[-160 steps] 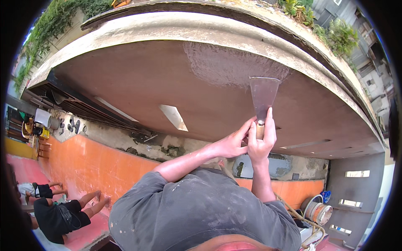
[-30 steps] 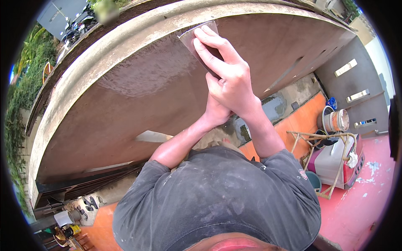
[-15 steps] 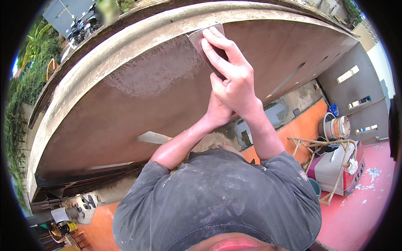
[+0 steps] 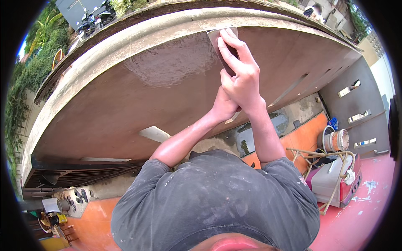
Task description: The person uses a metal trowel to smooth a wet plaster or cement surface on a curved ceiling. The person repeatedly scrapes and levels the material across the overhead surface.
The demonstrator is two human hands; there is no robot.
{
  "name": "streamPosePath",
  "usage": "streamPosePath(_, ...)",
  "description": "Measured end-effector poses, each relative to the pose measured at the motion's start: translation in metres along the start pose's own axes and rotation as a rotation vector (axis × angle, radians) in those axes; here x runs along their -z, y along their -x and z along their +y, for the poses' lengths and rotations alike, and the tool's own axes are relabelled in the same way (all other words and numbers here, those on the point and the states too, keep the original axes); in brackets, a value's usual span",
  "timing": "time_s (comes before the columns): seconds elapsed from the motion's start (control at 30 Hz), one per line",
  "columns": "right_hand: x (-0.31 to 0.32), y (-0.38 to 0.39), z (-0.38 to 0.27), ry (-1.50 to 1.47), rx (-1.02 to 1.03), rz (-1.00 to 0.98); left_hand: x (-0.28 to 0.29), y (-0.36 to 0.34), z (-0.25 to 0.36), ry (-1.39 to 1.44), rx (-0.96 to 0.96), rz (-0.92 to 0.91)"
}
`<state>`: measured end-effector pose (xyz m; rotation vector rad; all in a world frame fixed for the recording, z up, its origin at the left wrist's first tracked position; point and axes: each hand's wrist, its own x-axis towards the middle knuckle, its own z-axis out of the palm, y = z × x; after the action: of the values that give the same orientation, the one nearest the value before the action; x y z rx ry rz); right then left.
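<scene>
My right hand (image 4: 243, 73) grips a putty knife (image 4: 214, 38), with two fingers stretched along its flat blade. The blade lies against the upper part of a brown-grey wall (image 4: 176, 108), just under its rounded top edge. To the left of the blade, a wet-looking, streaky patch of skim coat (image 4: 171, 62) covers the wall. My left hand (image 4: 225, 104) is closed just below and against my right hand; its fingers are mostly hidden, and what they hold cannot be made out.
A pale coping (image 4: 121, 39) runs along the wall top, with parked motorbikes (image 4: 94, 19) and a person (image 4: 315, 11) beyond. At right stand a bucket (image 4: 337, 140), a wooden frame (image 4: 341, 175) and a grey-and-pink box (image 4: 328, 180). Sandals (image 4: 81, 195) lie at lower left.
The view has turned slightly, so the wall top and patch sit farther right. Both hands keep their grip, and the blade remains at the wall's upper edge, tilted a little differently.
</scene>
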<state>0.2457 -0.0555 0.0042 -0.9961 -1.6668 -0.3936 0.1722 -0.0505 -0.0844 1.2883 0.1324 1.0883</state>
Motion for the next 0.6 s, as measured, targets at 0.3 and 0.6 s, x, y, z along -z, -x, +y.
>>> streamPosePath(0.3, -0.014, 0.062, -0.018, 0.021, -0.133, -0.210, 0.013, 0.056, -0.025, 0.021, 0.164, -0.015)
streamPosePath(0.6, 0.000, 0.079, -0.040, -0.153, -0.106, -0.051, 0.029, 0.080, -0.019, -0.044, 0.131, -0.034)
